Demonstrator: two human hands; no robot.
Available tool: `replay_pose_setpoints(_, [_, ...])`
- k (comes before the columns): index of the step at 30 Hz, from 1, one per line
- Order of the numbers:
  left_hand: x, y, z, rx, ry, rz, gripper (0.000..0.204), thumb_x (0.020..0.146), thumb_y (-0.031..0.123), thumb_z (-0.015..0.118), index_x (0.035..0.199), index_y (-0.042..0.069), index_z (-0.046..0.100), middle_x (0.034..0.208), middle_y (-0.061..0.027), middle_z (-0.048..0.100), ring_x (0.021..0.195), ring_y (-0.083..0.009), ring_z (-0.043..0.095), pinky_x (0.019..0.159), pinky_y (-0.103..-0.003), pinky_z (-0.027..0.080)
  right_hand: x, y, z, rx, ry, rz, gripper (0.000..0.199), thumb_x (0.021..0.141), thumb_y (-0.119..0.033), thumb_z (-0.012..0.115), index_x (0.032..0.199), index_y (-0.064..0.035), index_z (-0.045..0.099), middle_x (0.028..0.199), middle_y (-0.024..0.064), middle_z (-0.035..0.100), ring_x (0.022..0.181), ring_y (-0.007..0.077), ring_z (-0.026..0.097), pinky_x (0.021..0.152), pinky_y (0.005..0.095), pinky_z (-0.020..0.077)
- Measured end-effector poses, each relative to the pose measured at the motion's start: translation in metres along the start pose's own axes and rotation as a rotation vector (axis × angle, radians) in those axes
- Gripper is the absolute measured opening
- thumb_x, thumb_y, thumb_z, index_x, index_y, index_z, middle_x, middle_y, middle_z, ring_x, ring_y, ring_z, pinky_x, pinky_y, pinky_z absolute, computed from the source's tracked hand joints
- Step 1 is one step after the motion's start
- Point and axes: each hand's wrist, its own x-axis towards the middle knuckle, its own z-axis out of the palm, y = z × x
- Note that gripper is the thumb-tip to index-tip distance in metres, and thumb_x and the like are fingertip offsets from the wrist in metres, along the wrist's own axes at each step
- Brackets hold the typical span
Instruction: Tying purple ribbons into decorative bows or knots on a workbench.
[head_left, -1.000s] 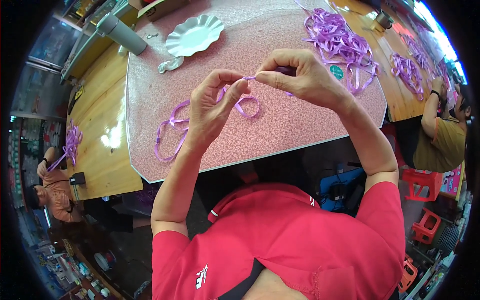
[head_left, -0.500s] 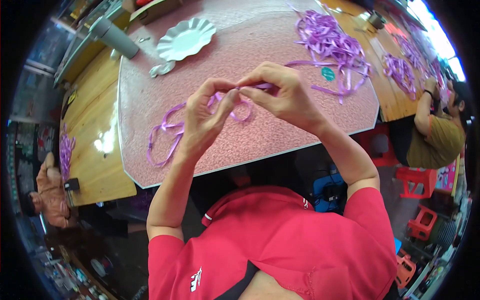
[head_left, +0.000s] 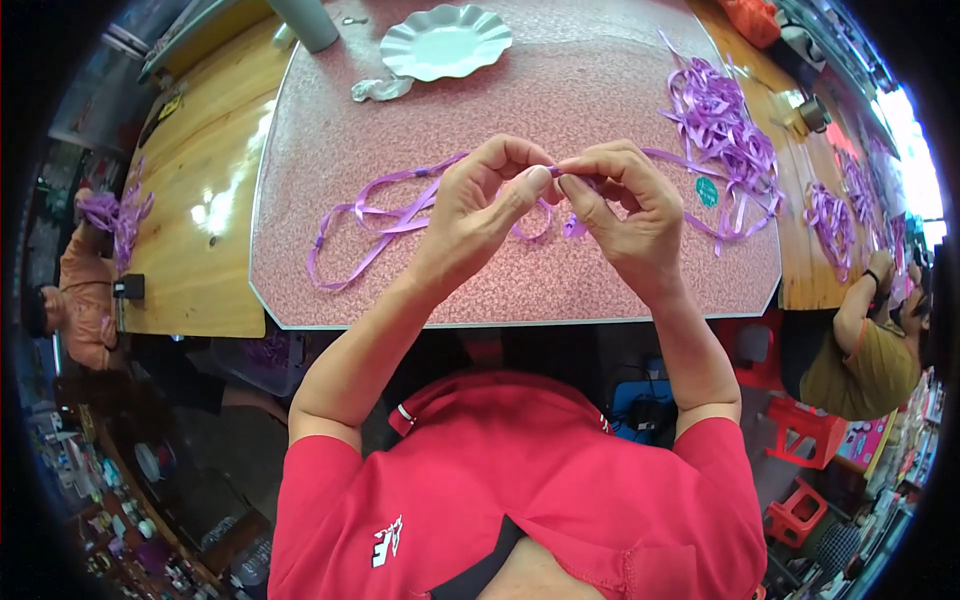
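A big pink speckled mat (head_left: 600,90) lies on a wooden table (head_left: 200,190), and the person in the red shirt (head_left: 520,500) leans over it. At the far side of the mat sits a white wavy plate (head_left: 445,42), and at the right is a heap of purple ribbon (head_left: 720,120). One long purple ribbon (head_left: 370,215) lies looped across the mat and runs up into the hands. The left hand (head_left: 475,205) and the right hand (head_left: 625,200) are pressed close together just above the mat, and both pinch the same spot of the ribbon between thumb and fingertips (head_left: 540,178). The work looks like folding or tying a small loop. To do it well, I think the pinch should stay tight so the fold does not slip, the ribbon should stay flat and not twist, and the loose tail on the mat should stay free of the heap so it does not tangle. Small, slow finger moves seem best here.
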Motion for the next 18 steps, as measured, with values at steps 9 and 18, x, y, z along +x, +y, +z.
replay_pose_setpoints(9, [0.042,-0.016,-0.023,-0.026,0.026,0.017,0.023,0.098,0.017,0.064,0.110,0.000,0.057,0.099,-0.0051,0.065,0.091,-0.0096,0.062,0.083,-0.025,0.051,0.040,0.030,0.000,0.221,-0.072,0.229,0.016,0.094,-0.005,0.067,0.109,0.0022,0.068,0.099,0.0072,0.070,0.084,0.0114,0.069,0.073,0.0239,0.0592])
replay_pose_setpoints(18, [0.052,-0.046,-0.032,0.663,0.200,0.456,0.018,0.090,0.010,0.071,0.100,0.005,0.057,0.093,-0.0062,0.057,0.090,-0.0162,0.057,0.081,-0.032,0.047,0.046,0.066,0.006,-0.010,0.037,0.110,0.008,0.092,-0.001,0.068,0.100,0.0008,0.069,0.096,0.0044,0.065,0.079,0.0071,0.064,0.068,0.0201,0.0563])
